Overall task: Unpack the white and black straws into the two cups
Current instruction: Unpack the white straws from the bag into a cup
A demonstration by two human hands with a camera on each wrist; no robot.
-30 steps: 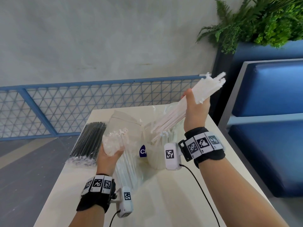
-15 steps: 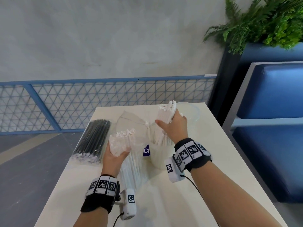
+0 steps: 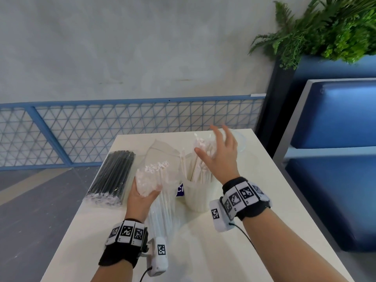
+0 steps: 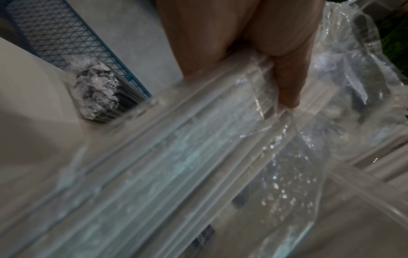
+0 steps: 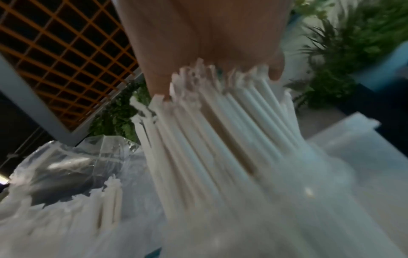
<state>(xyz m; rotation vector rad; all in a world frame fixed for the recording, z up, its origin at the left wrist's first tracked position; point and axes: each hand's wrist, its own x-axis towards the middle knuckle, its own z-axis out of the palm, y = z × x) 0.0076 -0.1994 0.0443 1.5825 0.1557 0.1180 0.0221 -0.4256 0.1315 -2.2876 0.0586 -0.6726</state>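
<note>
A white cup (image 3: pixel 198 200) stands mid-table with a bundle of white straws (image 3: pixel 201 169) upright in it. My right hand (image 3: pixel 215 147) hovers over their tops with fingers spread, holding nothing; in the right wrist view the palm (image 5: pixel 209 43) sits just above the straw tips (image 5: pixel 220 131). My left hand (image 3: pixel 148 190) grips a clear plastic bag (image 3: pixel 152 176) with more white straws in it, left of the cup. The left wrist view shows its fingers (image 4: pixel 287 83) curled round that bag (image 4: pixel 198 157). A sealed pack of black straws (image 3: pixel 114 176) lies at the table's left edge. A clear second cup (image 3: pixel 243 142) stands behind my right hand.
The cream table (image 3: pixel 203 251) is narrow. A blue mesh railing (image 3: pixel 101 129) runs behind it, and a blue padded bench (image 3: pixel 335 159) and a planter with ferns (image 3: pixel 325 33) stand on the right. The black pack's crinkled end (image 4: pixel 97 94) is close to my left hand.
My right hand brought the white straw bundle down from high on the right into the white cup, then let go and spread its fingers. The left hand kept holding the bag.
</note>
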